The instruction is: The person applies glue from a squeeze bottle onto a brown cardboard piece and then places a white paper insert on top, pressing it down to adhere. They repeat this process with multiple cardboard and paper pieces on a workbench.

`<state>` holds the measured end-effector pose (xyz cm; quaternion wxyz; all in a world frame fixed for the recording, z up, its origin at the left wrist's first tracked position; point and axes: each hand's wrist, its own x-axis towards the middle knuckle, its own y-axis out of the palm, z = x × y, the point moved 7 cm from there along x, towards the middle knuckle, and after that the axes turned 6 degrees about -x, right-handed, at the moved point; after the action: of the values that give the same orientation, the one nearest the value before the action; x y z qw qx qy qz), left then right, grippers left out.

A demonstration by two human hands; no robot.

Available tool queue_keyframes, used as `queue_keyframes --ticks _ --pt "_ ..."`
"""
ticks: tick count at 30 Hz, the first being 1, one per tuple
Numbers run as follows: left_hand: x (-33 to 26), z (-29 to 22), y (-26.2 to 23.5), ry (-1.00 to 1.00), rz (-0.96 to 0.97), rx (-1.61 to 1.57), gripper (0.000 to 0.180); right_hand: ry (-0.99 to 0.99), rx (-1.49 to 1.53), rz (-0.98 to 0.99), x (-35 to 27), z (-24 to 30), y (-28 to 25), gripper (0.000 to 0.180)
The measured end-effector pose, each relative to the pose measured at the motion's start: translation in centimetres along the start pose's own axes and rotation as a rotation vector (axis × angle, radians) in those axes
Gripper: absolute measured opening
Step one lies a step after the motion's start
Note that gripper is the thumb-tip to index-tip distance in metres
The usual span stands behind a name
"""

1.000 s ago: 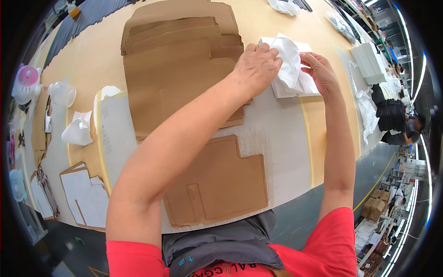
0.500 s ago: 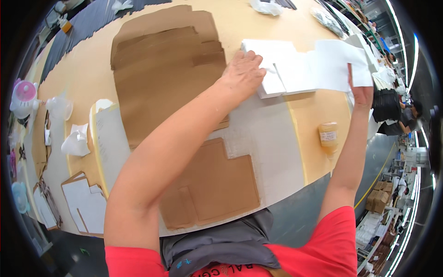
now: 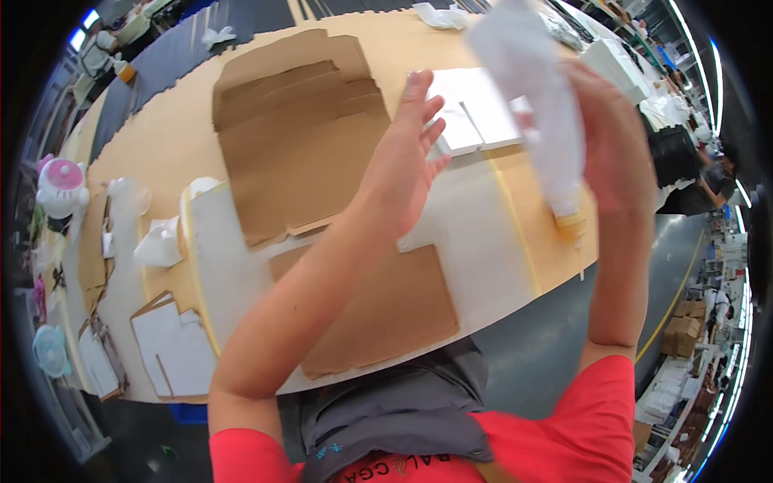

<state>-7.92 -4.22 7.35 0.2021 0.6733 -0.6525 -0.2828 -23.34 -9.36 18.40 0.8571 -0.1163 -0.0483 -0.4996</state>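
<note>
My right hand [image 3: 609, 141], blurred by motion, grips a white sheet [image 3: 538, 101] that is lifted and bent above the right side of the table. Below it lies a stack of white cut sheets [image 3: 459, 113] with a slot in the top one. My left hand [image 3: 407, 161] holds nothing; its fingers are apart, just left of that stack. Under my left forearm is a flat brown cardboard piece [image 3: 403, 302] at the table's near edge. Farther back rests a larger pile of brown cardboard blanks [image 3: 306, 153].
A bottle of yellowish liquid [image 3: 569, 221], partly hidden by the sheet, is near the right edge. At left are crumpled white paper [image 3: 159, 244], white-faced cut boards [image 3: 173, 350] and a pink-and-white fan [image 3: 63, 187]. A person [image 3: 708, 185] is beyond the table's right side.
My right hand has raised the white sheet off the stack and swung it inward, toward the left. My left hand has let go of the stack and moved slightly nearer, its fingers opened.
</note>
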Motion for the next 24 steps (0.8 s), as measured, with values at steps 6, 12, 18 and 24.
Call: queue_keyframes --ticks 6,12,18,24 --pt "-9.5 -0.8 -4.1 0.17 0.081 -0.07 0.091 -0.039 -0.032 0.335 -4.2 2.0 15.6 0.026" --pt "-16.1 1.7 -6.9 -0.004 0.075 -0.422 0.09 0.135 -0.172 0.063 -6.2 -4.8 8.6 0.051" --pt "-19.8 4.0 -8.4 -0.172 0.107 -0.791 0.089 0.664 0.662 0.365 -15.4 -14.7 12.7 0.064" --pt "-22.1 3.1 -10.3 -0.266 0.158 -1.219 0.089 0.668 0.396 0.168 -18.1 -12.0 13.5 0.041"
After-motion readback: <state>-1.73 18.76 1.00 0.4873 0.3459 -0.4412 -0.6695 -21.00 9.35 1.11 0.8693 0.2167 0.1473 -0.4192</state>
